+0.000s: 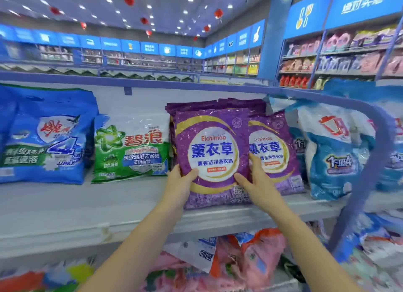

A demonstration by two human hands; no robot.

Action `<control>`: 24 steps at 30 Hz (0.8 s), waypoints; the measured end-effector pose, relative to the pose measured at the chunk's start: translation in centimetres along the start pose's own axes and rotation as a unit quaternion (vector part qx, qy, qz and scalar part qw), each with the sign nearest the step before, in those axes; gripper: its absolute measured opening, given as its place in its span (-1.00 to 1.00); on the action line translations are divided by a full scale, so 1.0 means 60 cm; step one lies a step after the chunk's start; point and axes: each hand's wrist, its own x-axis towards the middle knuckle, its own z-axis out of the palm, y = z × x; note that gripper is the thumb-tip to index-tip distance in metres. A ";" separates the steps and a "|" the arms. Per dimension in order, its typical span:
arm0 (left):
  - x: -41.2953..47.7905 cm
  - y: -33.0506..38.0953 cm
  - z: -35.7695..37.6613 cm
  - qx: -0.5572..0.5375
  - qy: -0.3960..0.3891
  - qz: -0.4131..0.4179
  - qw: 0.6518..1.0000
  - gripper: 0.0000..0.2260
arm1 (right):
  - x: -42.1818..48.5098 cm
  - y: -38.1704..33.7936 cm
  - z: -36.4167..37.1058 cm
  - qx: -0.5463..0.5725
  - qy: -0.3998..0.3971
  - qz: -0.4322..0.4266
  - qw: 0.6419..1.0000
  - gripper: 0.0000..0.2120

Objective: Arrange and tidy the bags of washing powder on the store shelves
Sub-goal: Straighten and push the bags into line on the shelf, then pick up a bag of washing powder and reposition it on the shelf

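1. Two hands on one purple bag (212, 152) of washing powder, upright near the front edge of the white shelf (87, 204), close to frame centre; resting or lifted, not discernible.
2. At the bag's 7 o'clock: left hand (181, 182), thumb pressed on the printed face, remaining fingers out of sight behind the left edge; grips the bag.
3. At the bag's 4 o'clock: right hand (257, 182), thumb on the face, fingers reaching up along the right edge; grips the same bag.
4. Toward 12 o'clock, directly behind: further purple bags (218, 105), only their tops visible.
5. At 3 o'clock, touching: second purple bag (274, 152), same print, partly covered by the held bag and the right hand.
6. Farther along 3 o'clock: white-and-blue bag (331, 152), leaning, beside a curved blue rail (370, 161).
7. At 9 o'clock, just beside: green-and-white bag (133, 150); beyond it, still at 9 o'clock, large blue bag (43, 137).
8. At 6 o'clock, one level down: pink, orange and white bags (239, 259), blurred, lying in disorder.
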 end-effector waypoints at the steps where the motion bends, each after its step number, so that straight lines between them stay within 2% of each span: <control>1: 0.000 -0.007 0.002 0.002 0.014 -0.007 1.000 -0.75 | -0.007 0.003 0.006 -0.005 0.007 -0.012 1.000 -0.39; 3: 0.006 -0.016 0.006 0.011 0.037 -0.014 0.999 -0.75 | -0.013 0.008 0.020 0.007 0.035 -0.042 0.999 -0.30; 5: 0.011 -0.017 0.010 0.020 0.062 -0.026 0.998 -0.78 | -0.005 0.013 0.029 0.005 0.029 -0.050 0.998 -0.30; 10: 0.017 -0.015 0.019 0.017 0.094 -0.060 0.994 -0.50 | 0.013 0.019 0.031 -0.025 -0.035 -0.042 0.998 -0.41; 12: 0.016 -0.014 0.018 0.003 0.096 -0.060 0.994 -0.58 | 0.012 0.021 0.025 -0.037 -0.042 -0.044 0.997 -0.42; 14: 0.015 -0.014 0.018 0.001 0.103 -0.049 0.993 -0.67 | 0.009 0.017 0.021 -0.066 -0.029 -0.055 0.996 -0.44; 19: 0.008 -0.012 0.025 0.013 0.116 -0.031 0.993 -0.71 | 0.008 0.015 0.035 -0.224 0.019 -0.075 0.972 -0.47; 22: 0.005 -0.009 0.025 0.011 0.115 -0.030 0.993 -0.64 | 0.009 0.006 0.035 -0.277 0.038 -0.065 0.958 -0.47; 24: 0.003 -0.010 0.027 0.013 0.112 -0.031 0.993 -0.59 | 0.004 -0.006 0.027 -0.311 0.083 -0.069 0.944 -0.51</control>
